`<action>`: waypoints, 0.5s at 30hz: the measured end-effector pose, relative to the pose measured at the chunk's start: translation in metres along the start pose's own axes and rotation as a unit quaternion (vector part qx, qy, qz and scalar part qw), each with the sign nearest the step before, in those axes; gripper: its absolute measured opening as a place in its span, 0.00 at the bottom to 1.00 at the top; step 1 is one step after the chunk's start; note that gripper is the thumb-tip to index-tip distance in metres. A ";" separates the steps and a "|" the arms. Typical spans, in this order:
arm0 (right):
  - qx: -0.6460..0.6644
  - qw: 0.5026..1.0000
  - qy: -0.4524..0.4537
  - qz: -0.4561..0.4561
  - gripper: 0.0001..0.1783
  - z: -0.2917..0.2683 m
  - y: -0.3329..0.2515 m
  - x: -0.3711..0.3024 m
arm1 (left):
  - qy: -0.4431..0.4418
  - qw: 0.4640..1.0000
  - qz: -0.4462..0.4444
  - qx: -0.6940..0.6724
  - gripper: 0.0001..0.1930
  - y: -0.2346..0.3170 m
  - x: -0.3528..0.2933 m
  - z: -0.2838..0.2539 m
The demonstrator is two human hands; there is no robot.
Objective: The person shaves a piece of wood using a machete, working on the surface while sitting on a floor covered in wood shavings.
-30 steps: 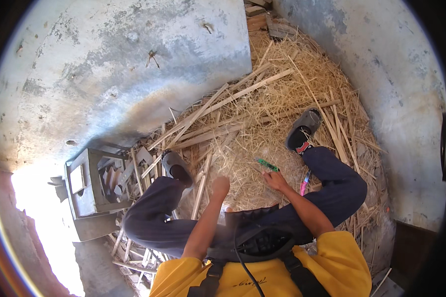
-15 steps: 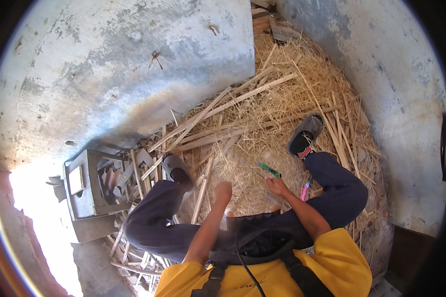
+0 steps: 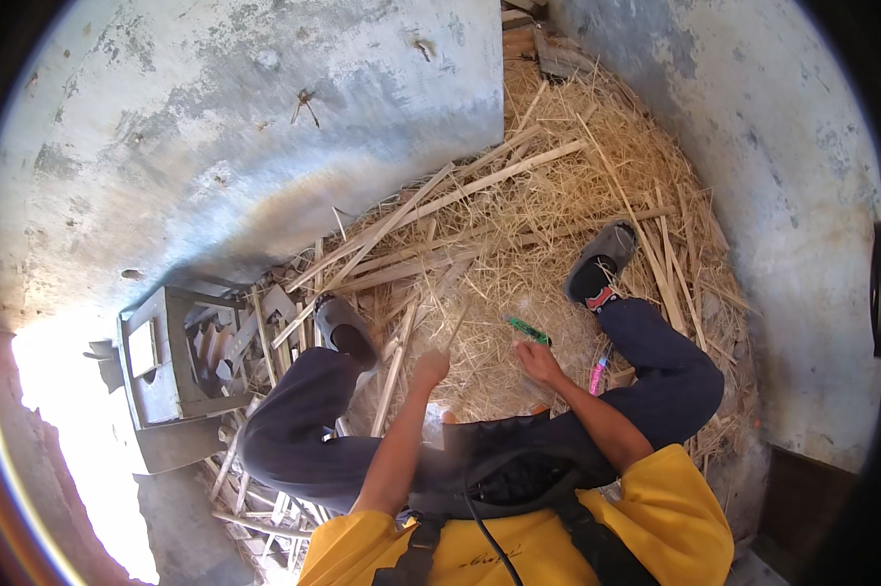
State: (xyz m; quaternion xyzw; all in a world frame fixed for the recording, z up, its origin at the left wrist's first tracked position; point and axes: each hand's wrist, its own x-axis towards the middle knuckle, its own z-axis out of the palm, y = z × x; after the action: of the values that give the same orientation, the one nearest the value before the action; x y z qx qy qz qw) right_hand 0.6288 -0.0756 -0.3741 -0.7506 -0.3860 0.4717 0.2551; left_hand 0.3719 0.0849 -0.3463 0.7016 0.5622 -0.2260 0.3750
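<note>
My left hand is closed around a thin pale wooden stick, which points up and away over the straw. To its right, my right hand has its fingers drawn together; whatever is in them, if anything, is too small to make out. Just beyond its fingertips is a slim green object with a dark end, seemingly lying on the straw. A pink, tube-like object lies to the right, beside my right leg. Both hands are above the floor between my spread legs.
Loose straw covers the floor, with long wooden strips across it. A grey box-like wooden frame stands at left among scrap wood. Worn plastered walls rise ahead and at right. A bright opening is at far left.
The stick in my left hand now shows, pointing upward; that hand has shifted slightly left. My right hand has moved a little up and left, closer to the green object.
</note>
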 end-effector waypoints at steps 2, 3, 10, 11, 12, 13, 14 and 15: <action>0.022 1.000 0.004 -0.011 0.37 0.000 -0.017 0.005 | 0.003 0.999 0.050 0.017 0.28 -0.003 -0.005 -0.004; 0.059 0.998 0.017 -0.024 0.37 0.002 -0.019 0.006 | -0.008 1.000 0.020 0.000 0.28 -0.002 -0.003 -0.006; -0.042 0.999 0.013 0.025 0.36 0.007 0.015 -0.002 | -0.029 0.999 -0.027 -0.019 0.30 0.017 -0.009 -0.015; -0.046 0.999 0.009 0.025 0.36 0.001 0.007 -0.004 | -0.030 0.999 -0.030 -0.024 0.30 0.015 -0.010 -0.013; -0.017 1.000 0.004 -0.001 0.39 -0.002 -0.006 -0.001 | -0.028 0.999 0.020 0.019 0.29 0.008 -0.009 -0.016; 0.013 1.000 -0.002 -0.027 0.42 -0.004 -0.019 -0.001 | -0.026 0.995 0.069 0.063 0.28 0.003 -0.010 -0.016; 0.014 0.999 -0.003 -0.029 0.42 -0.005 -0.023 -0.001 | -0.025 0.995 0.068 0.064 0.28 0.002 -0.009 -0.017; 0.029 0.999 0.015 -0.038 0.42 -0.005 -0.028 -0.001 | -0.031 0.997 0.051 0.057 0.27 0.002 -0.008 -0.016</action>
State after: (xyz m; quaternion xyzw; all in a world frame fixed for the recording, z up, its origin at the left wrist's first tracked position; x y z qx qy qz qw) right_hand 0.6235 -0.0609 -0.3509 -0.7344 -0.3965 0.4618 0.3001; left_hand 0.3698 0.0926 -0.3301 0.7422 0.5003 -0.2595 0.3626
